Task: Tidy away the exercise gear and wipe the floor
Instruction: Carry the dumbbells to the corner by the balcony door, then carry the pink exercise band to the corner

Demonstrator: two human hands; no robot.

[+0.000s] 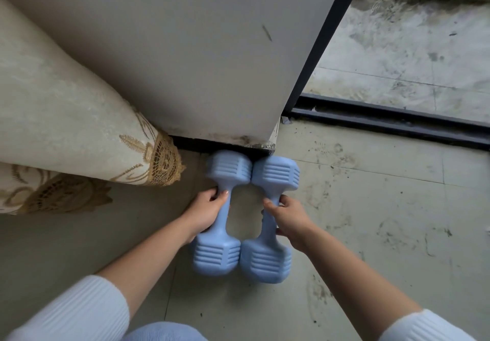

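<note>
Two pale blue dumbbells lie side by side on the floor, their heads touching, with their far ends against the foot of a wall. My left hand (208,212) is wrapped around the handle of the left dumbbell (217,257). My right hand (290,217) grips the handle of the right dumbbell (266,262). Both dumbbells rest on the tiles. White ribbed sleeves cover my forearms near the bottom corners.
A grey wall (191,49) with a dark skirting stands just ahead. A cream curtain (61,118) with gold embroidery hangs to the left. A black sliding-door track (392,122) crosses the right side. The pale floor tiles (384,221) are smudged with dark dirt marks.
</note>
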